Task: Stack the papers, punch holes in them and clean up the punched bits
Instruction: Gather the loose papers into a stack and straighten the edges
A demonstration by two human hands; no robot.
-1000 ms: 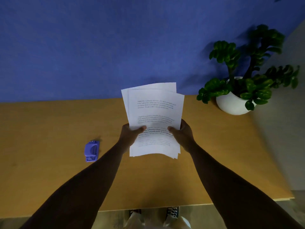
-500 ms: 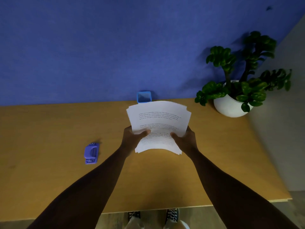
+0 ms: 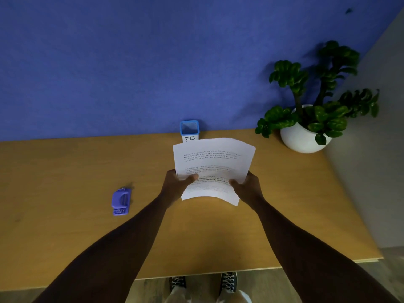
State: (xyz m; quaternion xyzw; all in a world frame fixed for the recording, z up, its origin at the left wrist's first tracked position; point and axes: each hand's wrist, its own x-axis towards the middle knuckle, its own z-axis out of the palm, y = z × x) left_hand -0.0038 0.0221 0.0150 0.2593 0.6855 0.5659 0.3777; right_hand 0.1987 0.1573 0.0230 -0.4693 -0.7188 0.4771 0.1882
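Two hands hold the papers (image 3: 213, 169) above the middle of the worktop (image 3: 65, 171). Your left hand (image 3: 177, 185) pinches the left edge of the sheets, thumb on top; your right hand (image 3: 247, 188) pinches the right edge in the same way. Each grip is pressed together on the paper.

One second ago the sheets stood fanned, with separate top corners showing. They now lie lower and flatter, bowed upward across the middle, and the top edges read nearly as one line. The bottom right corner is not yet fully flush, as far as the view shows. A blue pen holder (image 3: 189, 130), previously hidden behind the sheets, now shows at the back of the worktop against the wall.

Judged from this, the stacking step is close to complete. The next step likely calls for a final squaring of the edges before punching.

The purple hole punch (image 3: 121, 201) rests on the worktop well to your left, apart from both hands. No punched bits are visible. A potted plant (image 3: 306, 136) stands at the back right, clear of the work.
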